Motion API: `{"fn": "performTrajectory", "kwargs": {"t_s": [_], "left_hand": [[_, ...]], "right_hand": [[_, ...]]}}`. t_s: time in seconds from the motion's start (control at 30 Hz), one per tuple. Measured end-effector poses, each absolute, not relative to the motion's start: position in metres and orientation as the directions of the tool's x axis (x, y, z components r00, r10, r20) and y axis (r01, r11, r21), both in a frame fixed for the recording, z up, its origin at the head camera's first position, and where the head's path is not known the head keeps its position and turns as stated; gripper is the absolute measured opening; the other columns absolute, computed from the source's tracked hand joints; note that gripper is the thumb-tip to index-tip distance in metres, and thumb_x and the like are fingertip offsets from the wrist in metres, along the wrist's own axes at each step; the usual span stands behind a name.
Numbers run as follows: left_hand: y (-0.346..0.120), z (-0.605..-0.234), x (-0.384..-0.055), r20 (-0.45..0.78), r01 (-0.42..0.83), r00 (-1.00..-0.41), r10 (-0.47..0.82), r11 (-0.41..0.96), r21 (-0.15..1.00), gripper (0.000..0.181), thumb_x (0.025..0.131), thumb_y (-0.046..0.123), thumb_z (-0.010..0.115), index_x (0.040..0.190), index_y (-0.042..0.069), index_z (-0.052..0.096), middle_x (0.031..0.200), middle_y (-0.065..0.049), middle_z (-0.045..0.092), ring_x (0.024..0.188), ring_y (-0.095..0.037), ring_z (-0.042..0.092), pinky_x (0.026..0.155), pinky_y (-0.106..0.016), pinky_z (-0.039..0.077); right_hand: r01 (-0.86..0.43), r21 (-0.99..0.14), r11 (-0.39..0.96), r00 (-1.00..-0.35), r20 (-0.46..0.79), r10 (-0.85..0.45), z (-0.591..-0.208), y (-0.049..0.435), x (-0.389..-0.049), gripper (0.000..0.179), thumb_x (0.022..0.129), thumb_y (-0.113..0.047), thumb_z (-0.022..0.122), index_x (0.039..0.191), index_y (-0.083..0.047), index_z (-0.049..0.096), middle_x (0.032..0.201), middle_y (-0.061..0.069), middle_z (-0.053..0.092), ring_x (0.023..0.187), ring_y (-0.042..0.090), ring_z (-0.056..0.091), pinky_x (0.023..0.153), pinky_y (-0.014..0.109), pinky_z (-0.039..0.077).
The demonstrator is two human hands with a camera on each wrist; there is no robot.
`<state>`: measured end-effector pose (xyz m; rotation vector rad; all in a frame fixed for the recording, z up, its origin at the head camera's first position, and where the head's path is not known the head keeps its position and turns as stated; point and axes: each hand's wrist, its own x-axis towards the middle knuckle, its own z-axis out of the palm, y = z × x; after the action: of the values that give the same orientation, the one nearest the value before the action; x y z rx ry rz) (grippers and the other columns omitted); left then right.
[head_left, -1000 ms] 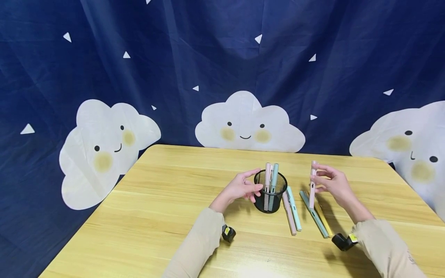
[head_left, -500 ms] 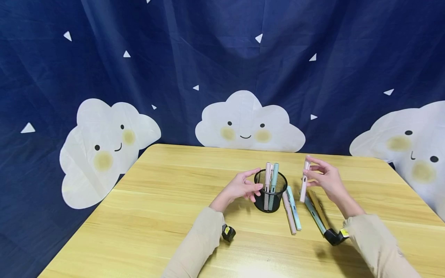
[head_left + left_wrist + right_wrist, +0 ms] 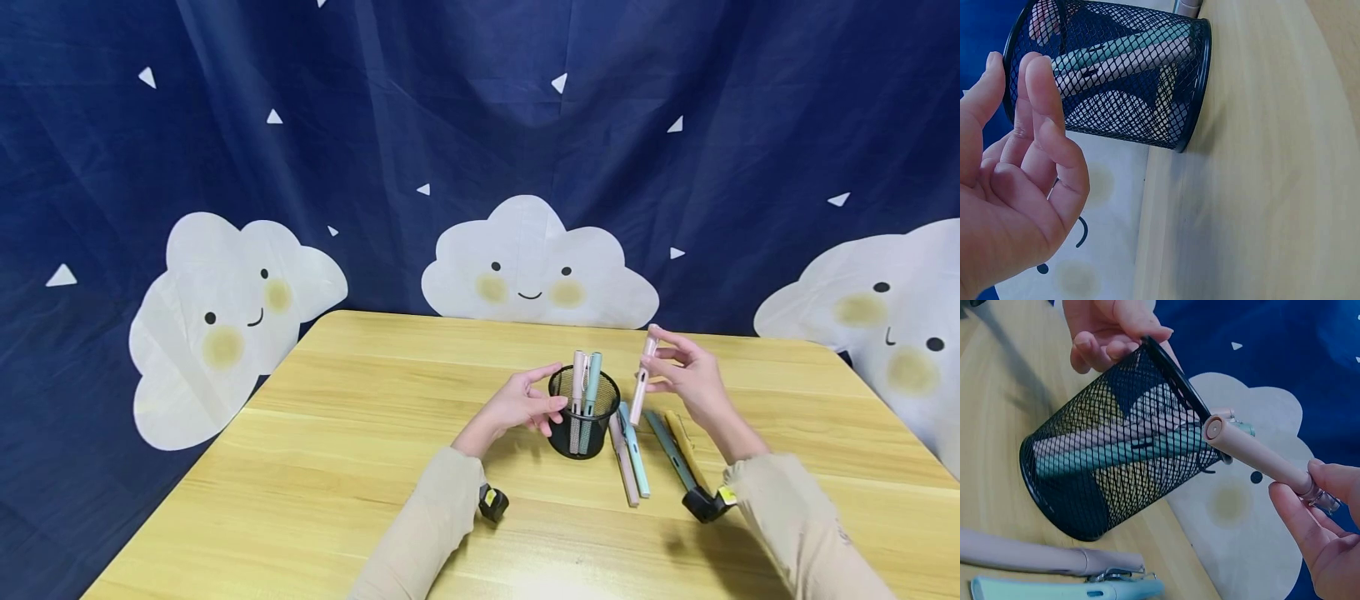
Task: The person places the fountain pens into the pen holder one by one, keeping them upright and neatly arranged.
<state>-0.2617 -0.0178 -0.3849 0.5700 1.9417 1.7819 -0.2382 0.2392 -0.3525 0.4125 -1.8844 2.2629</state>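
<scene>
My left hand [image 3: 525,403] holds the rim of a black mesh pen holder [image 3: 600,429], its thumb and index finger spread on either side. The lower fingers curl loosely beside the mesh [image 3: 1129,75]. A pink pen [image 3: 576,383] and a green pen [image 3: 592,383] stand inside the holder. My right hand [image 3: 690,379] pinches another pale pink pen [image 3: 642,379] between thumb and fingers. This pen is raised and tilted, just right of the holder. In the right wrist view its round end [image 3: 1215,429] overlaps the holder's rim.
On the table right of the holder lie a mauve pen [image 3: 624,467] and a light blue pen [image 3: 634,454] side by side. Farther right, a green pen [image 3: 670,446] and a yellow pen [image 3: 684,442] lie partly behind the right wrist camera [image 3: 705,504]. A blue cloud-print curtain [image 3: 480,150] hangs behind.
My right hand has carried the pale pink pen leftward and slightly up, from above the green and yellow pens toward the holder. The left hand and the holder have stayed in place.
</scene>
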Motion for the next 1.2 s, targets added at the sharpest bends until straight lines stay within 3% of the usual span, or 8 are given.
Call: {"fn": "performTrajectory", "kwargs": {"t_s": [0.5,0.8,1.2], "left_hand": [[-0.018,-0.384,-0.261,-0.052,-0.003,-0.822,0.567,0.087,0.996,0.068,0.083,0.017,0.065,0.140,0.015,0.029,0.070,-0.009,0.065,0.046,-0.015,0.057,0.042,-0.023,0.041],[-0.017,-0.385,-0.262,-0.050,-0.001,-0.822,0.568,0.087,0.996,0.068,0.083,0.017,0.065,0.141,0.015,0.029,0.070,-0.009,0.065,0.046,-0.015,0.057,0.042,-0.023,0.042],[-0.017,-0.385,-0.262,-0.053,-0.005,-0.817,0.574,0.085,0.996,0.067,0.084,0.016,0.064,0.141,0.015,0.028,0.069,-0.008,0.064,0.046,-0.014,0.057,0.043,-0.023,0.042]], "right_hand": [[-0.303,-0.928,-0.215,-0.950,0.312,-0.008,-0.347,0.223,-0.243,0.043,0.082,0.011,0.057,0.112,-0.020,0.054,0.080,0.004,0.059,0.064,0.016,0.065,0.054,0.029,0.052],[-0.280,-0.938,-0.206,-0.958,0.286,-0.003,-0.345,0.216,-0.243,0.058,0.083,0.011,0.055,0.134,-0.004,0.032,0.078,0.001,0.060,0.064,0.014,0.064,0.054,0.029,0.053],[-0.266,-0.943,-0.201,-0.963,0.267,0.021,-0.344,0.206,-0.246,0.067,0.082,0.012,0.055,0.139,0.000,0.022,0.077,0.000,0.058,0.067,0.011,0.064,0.056,0.028,0.053]]}}
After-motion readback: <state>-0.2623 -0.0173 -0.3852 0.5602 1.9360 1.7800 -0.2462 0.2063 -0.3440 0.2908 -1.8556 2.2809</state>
